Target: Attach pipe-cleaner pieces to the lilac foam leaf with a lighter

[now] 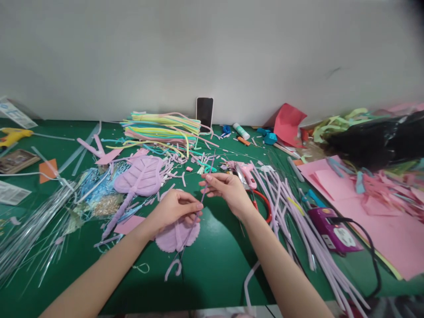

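A thin purple pipe cleaner [204,191] slants between my two hands, its upper end rising past the fingers. My right hand [228,190] pinches it near the top between thumb and fingers. Lower down, my left hand [179,206] closes on it with thumb and fingertips. Under my left hand lies a round lilac leaf-shaped piece [179,236], partly hidden by the hand. A curled lilac pipe cleaner [172,268] rests just below that piece. To the left, a larger lilac leaf [141,175] made of fuzzy strips lies with its wrapped stem toward me.
Colourful pipe cleaners [159,128] are heaped at the back before a propped phone [204,114]. A pink glue gun [245,172], red-handled pliers [265,205], lilac pipe cleaners [298,225] and a purple power strip [334,232] lie right. Metallic wires [36,229] spread left on the green table [218,282].
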### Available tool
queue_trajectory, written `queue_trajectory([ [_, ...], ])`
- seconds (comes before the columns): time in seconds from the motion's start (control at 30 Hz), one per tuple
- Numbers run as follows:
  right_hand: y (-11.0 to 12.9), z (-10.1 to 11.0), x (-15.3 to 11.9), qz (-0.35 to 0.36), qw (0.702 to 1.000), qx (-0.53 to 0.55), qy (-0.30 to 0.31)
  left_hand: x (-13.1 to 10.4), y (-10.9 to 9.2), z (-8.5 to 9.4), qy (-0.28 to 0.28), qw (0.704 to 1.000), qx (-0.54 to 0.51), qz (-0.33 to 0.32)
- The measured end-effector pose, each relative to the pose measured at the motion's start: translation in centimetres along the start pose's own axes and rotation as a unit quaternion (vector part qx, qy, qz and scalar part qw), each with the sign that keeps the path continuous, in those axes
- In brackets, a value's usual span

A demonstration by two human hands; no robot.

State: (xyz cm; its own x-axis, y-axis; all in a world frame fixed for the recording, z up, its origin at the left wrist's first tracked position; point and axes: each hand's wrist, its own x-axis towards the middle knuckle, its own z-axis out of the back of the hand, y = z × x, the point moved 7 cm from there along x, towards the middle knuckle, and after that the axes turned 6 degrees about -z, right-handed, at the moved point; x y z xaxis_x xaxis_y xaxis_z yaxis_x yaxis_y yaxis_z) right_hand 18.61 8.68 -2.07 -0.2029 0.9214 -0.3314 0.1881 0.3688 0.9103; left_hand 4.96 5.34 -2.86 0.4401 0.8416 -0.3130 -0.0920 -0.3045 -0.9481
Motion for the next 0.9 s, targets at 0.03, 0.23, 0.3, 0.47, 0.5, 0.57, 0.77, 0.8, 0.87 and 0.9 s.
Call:
queue_trajectory([
  [0.03, -0.1, -0.1, 0.0, -0.003, 1.000, -0.002, 0.005, 0.0, 0.0, 0.1, -0.003, 1.000, 0.001, -0.002],
  [0.23, -0.9, -0.6, -0.1, -0.017, 0.999, -0.003, 0.032, 0.2, 0.1, 0.7, -0.022, 1.000, 0.007, -0.013],
  [0.3, -1.2, -0.7, -0.1, -0.021, 0.999, 0.001, 0.041, 0.2, 0.1, 0.7, -0.026, 0.999, 0.008, -0.017],
  [0.47, -1.7, -0.8, -0.1, -0.022, 0.998, 0.009, 0.057, 0.2, 0.1, 0.6, -0.025, 0.999, 0.009, -0.021],
  [0.5, -1.7, -0.9, -0.1, -0.020, 0.998, 0.012, 0.060, 0.2, 0.1, 0.6, -0.023, 0.999, 0.008, -0.021],
  [0.57, -1.7, -0.9, -0.1, -0.017, 0.998, 0.024, 0.062, 0.2, 0.2, 0.6, -0.020, 1.000, 0.007, -0.023],
  [0.77, -1.2, -0.9, -0.3, -0.018, 0.996, 0.072, 0.046, 0.3, 0.6, 0.3, -0.005, 1.000, 0.011, -0.021],
  [0.8, -1.1, -0.9, -0.3, -0.016, 0.996, 0.078, 0.041, 0.3, 0.5, 0.2, -0.003, 1.000, 0.014, -0.021],
  [0.87, -0.9, -0.6, -0.3, -0.007, 0.996, 0.084, 0.022, 0.0, 0.2, 0.4, 0.002, 1.000, 0.018, -0.016],
  [0.9, -0.8, -0.4, -0.3, -0.003, 0.997, 0.082, 0.010, -0.2, -0.1, 0.7, 0.009, 0.999, 0.028, -0.016],
])
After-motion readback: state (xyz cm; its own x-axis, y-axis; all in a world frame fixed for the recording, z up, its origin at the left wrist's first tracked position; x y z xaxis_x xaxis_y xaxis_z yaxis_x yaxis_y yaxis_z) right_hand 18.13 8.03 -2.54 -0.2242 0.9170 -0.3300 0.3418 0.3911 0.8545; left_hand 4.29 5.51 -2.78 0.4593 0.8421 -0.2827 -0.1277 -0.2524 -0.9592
